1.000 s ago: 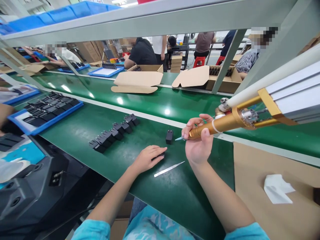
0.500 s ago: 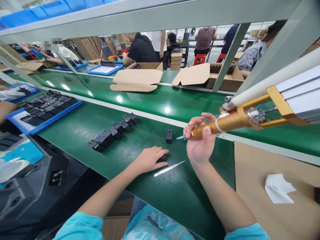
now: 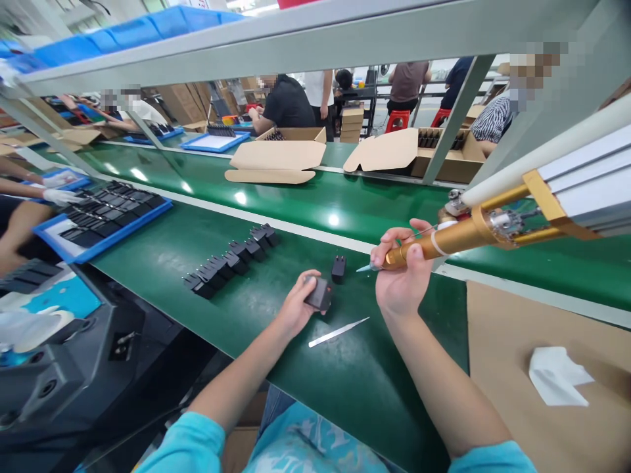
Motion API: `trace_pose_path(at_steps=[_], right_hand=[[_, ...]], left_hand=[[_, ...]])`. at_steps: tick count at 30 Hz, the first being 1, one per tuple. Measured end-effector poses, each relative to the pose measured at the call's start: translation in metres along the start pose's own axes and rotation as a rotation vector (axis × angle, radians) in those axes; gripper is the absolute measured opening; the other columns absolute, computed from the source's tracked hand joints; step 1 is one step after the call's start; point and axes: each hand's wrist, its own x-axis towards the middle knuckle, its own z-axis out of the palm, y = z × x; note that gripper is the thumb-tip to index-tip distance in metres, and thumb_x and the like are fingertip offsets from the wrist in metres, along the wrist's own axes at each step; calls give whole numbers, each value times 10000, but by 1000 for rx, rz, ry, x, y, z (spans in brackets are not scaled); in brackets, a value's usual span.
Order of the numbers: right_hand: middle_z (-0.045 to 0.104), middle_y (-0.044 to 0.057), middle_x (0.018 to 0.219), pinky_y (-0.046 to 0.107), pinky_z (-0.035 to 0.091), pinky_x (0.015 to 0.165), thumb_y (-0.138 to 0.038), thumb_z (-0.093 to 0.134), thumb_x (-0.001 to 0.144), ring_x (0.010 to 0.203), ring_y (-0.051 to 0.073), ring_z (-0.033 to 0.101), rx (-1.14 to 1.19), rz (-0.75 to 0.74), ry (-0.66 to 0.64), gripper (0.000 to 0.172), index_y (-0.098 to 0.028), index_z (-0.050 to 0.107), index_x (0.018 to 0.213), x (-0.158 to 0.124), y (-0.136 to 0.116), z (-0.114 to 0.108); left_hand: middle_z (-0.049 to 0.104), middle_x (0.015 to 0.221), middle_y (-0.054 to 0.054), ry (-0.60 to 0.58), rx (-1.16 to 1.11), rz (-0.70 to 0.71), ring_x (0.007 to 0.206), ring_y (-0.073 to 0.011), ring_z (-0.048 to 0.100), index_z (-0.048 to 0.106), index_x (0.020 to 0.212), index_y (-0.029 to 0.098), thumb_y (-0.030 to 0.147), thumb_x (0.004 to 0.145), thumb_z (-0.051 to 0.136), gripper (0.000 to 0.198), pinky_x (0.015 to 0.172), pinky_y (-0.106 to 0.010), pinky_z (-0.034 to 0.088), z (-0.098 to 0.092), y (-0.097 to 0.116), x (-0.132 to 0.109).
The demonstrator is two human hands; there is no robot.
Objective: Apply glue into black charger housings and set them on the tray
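My left hand (image 3: 296,307) grips a small black charger plug (image 3: 319,293) and holds it just above the green belt (image 3: 162,249). My right hand (image 3: 401,279) is wrapped around a gold pen-shaped dispensing tool (image 3: 438,242) whose thin tip points left toward a second black charger (image 3: 338,268) standing on the belt. A metal pair of tweezers (image 3: 338,332) lies on the belt between my two hands.
A row of several black chargers (image 3: 231,260) lies left of my hands. A blue tray (image 3: 101,220) of black parts sits further left. Brown cardboard (image 3: 542,374) with a white tissue (image 3: 557,376) lies at right. Open cartons (image 3: 276,161) and other people are across the belt.
My left hand, lying flat over the charger on the belt, has closed on it and lifted it up toward the tool tip. My right hand has barely moved.
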Motion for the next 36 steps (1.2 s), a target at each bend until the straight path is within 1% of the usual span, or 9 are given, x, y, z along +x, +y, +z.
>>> trace_pose_path(at_steps=[3,6,17,22,25,27,30,33,36], right_hand=[[600,-34,822,249,406,506,-349,576,870,497,75,503,-16,-22,30,234,-260,521,1079,5,2,-4],[597,-35,823,243,401,497,-348,570,872,493,72,495,-58,-58,60,229,-259,514,1076,10,5,-9],[574,-13,985,272,509,624,-389,621,855,608,90,574,-590,-125,242,460,-292,388,1239,10,-8,-56],[415,112,1407,440,534,913,-411,703,790,1157,242,569,-936,-142,282,754,-306,289,1410,-11,-34,-95],[250,133,1542,596,365,1101,-398,674,813,1391,325,361,-1225,-181,225,860,-293,179,1508,-36,-52,-111],[213,145,1557,661,264,1133,-354,715,777,1434,377,265,-1441,-373,207,952,-277,143,1534,-56,-60,-115],[284,134,1512,678,279,1123,-303,759,723,1404,399,310,-1525,-647,-2,950,-299,234,1516,-82,-58,-108],[367,143,1450,656,366,1085,-427,724,754,1369,392,373,-1412,-498,-365,865,-286,294,1491,-97,-40,-92],[378,179,1461,601,442,1045,-536,666,780,1365,379,389,-1308,-252,-514,866,-228,280,1492,-105,-20,-84]], left_hand=[[619,781,-69,18,-526,-220,578,-131,567,589,978,133,377,954,477,270,450,-200,414,26,13,-2],[610,737,-84,-18,-728,-250,549,-112,544,626,877,88,342,1002,373,379,436,-185,425,46,30,-3],[616,737,-98,-55,-866,-283,576,-118,558,649,870,60,349,1012,372,425,475,-186,469,40,26,30],[622,731,-95,-33,-858,-306,582,-131,569,650,880,66,348,998,411,388,489,-208,466,42,20,28],[628,731,-97,-83,-840,-337,580,-132,574,653,877,64,352,999,413,395,496,-214,460,46,17,23],[631,724,-100,-144,-813,-373,571,-134,575,658,868,63,355,1002,401,412,496,-221,455,50,13,18],[635,708,-104,-248,-744,-467,554,-144,580,665,855,64,369,998,404,427,485,-231,440,57,5,8],[652,720,-104,-296,-672,-568,572,-158,606,671,856,78,376,997,414,418,504,-246,455,64,-8,-1],[664,731,-80,-281,-595,-606,581,-157,619,673,851,101,356,988,451,365,524,-257,469,70,-23,-9]])
